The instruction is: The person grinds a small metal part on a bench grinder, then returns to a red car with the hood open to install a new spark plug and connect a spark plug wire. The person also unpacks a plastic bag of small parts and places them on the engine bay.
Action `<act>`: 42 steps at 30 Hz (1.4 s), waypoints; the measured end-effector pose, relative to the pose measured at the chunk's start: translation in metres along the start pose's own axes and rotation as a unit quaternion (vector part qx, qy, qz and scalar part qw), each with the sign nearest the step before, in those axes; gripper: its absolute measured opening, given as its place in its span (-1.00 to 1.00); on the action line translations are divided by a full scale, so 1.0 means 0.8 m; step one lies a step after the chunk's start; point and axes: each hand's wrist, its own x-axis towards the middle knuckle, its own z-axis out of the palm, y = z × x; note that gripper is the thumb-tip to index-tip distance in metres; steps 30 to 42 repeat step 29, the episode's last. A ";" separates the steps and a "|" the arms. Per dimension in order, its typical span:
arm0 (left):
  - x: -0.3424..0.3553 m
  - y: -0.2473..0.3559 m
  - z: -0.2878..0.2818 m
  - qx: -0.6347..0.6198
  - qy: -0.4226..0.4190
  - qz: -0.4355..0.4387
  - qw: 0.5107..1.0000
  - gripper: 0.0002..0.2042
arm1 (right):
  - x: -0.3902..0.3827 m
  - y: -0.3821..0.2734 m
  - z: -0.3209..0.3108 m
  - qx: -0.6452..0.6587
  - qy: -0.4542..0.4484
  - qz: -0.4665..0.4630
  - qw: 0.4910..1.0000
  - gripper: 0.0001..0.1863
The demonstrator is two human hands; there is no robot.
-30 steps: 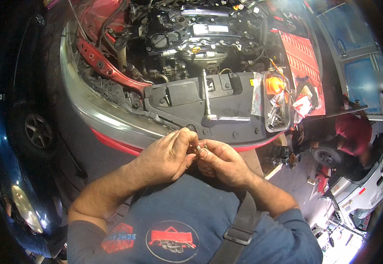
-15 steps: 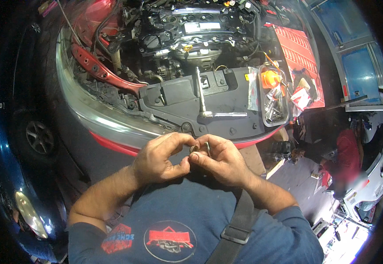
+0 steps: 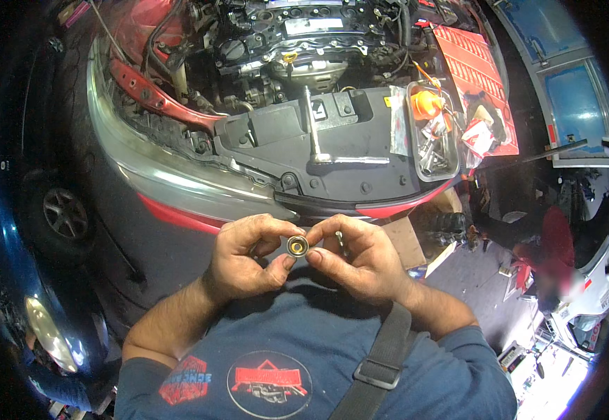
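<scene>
Between both hands, just in front of my chest, is a small round metal part (image 3: 297,246) with a ringed rim and a brass-coloured centre, its open end facing up at me. My left hand (image 3: 243,257) pinches its left side between thumb and forefinger. At its right edge are the thumb and forefinger of my right hand (image 3: 366,264). A second small, shiny metal piece (image 3: 340,240) is tucked in my right fingers; its kind I cannot make out. Beyond the hands, a ratchet with a long extension (image 3: 313,129) lies on the black plastic cover (image 3: 262,140).
The open engine bay shows an engine (image 3: 311,42) behind the cover. A metal tray (image 3: 451,171) with an orange cap and loose parts stands at its right, beside a red patterned sheet (image 3: 469,59). A dark blue car (image 3: 31,280) stands left; a cardboard box (image 3: 404,241) sits below the bumper.
The round part has turned so its open end faces up and shows its inside. My fingers have shifted around it, and the view has moved slightly.
</scene>
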 end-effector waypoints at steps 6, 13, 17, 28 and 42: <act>-0.004 0.006 0.019 0.115 0.008 0.044 0.992 -0.69 | -0.017 0.005 0.000 0.039 -0.005 -0.019 0.999 -0.79; 0.016 0.032 0.039 0.283 -0.074 0.076 0.953 -0.73 | -0.026 0.017 -0.017 0.093 -0.030 0.063 0.993 -0.77; 0.031 0.030 0.050 0.339 -0.097 0.070 0.933 -0.77 | -0.032 0.026 -0.019 0.080 0.055 0.012 0.995 -0.79; 0.036 0.027 0.080 0.309 -0.204 -0.041 0.928 -0.78 | -0.073 0.016 -0.034 0.021 0.088 0.049 0.995 -0.83; 0.038 0.026 0.080 0.310 -0.215 -0.046 0.925 -0.78 | -0.074 0.015 -0.034 0.014 0.092 0.051 0.994 -0.83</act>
